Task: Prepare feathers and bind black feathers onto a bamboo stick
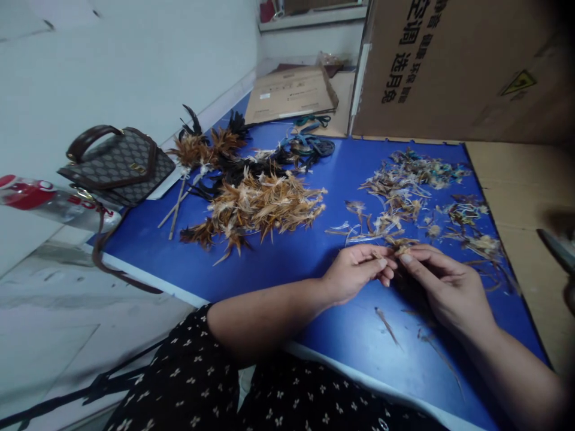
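Note:
Both hands meet over the right part of a blue table. Thumb and fingers of my right hand (449, 284) pinch a small brown feather tuft (399, 246). Close beside it, my left hand (357, 270) is closed in a pinch on the end of a feather piece. Just beyond the fingers lies a loose heap of feather scraps and pale strands (399, 200). A few thin stray feathers (389, 326) rest on the table nearer to me. Left of my hands spreads a large pile of golden-brown feathers (265, 206).
Dark and brown feather bunches on sticks (209, 146) lie farther back, near a patterned handbag (130, 167) and a bottle (58, 206). A large cardboard box (449, 72) stands at the back right. Scissors (557, 251) are at the right edge.

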{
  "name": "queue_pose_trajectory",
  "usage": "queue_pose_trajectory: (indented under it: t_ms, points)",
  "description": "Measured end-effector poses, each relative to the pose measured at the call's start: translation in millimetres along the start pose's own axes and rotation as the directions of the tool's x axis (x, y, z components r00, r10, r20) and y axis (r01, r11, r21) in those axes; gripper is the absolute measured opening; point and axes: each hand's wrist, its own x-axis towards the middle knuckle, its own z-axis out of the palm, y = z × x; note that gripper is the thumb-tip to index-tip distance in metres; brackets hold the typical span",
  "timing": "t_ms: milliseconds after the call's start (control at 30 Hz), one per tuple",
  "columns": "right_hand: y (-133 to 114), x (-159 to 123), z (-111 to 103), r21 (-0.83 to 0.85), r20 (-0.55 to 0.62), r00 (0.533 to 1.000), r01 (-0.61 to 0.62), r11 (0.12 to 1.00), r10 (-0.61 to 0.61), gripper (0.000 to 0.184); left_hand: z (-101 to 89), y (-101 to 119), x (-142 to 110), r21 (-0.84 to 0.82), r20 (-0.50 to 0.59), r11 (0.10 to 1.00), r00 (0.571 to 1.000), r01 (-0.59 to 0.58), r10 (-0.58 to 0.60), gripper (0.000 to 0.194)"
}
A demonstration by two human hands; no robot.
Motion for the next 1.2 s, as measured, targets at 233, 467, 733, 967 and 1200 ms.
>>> queue_pose_trajectory:
  t_ms: [233, 467, 733, 967, 1200]
  points:
    - [-6, 0, 5, -0.049, 0.072, 0.997, 0.04, 0.998, -0.036, 0.029, -0.4, 1, 4, 0.078, -0.085, 0.997, 0.996, -0.011, 0.018, 0.061]
    - [-8, 1, 3, -0.064, 0.112, 0.993, 0.04, 0.997, -0.033, 0.032, -2.7, -3, 5, 0.172, -0.136, 0.984, 0.988, -0.043, 0.067, 0.064]
    - [-8, 1, -1, -0.016, 0.244, 0.968, -0.054, 0.998, 0.056, 0.042, -4.0, -4, 5, 0.143, -0.042, 0.989, 0.998, -0.042, 0.049, 0.058]
    - [-1, 0, -8, 0.057, 0.34, 0.926, -0.194, 0.979, 0.164, 0.047, -0.5, 4, 3, 0.094, 0.058, 0.995, 0.998, -0.021, 0.015, 0.053]
    - [-9, 1, -3, 0.013, 0.336, 0.934, -0.134, 0.991, 0.122, 0.046, -0.9, 7, 2, 0.138, 0.057, 0.99, 0.998, -0.003, -0.004, 0.054]
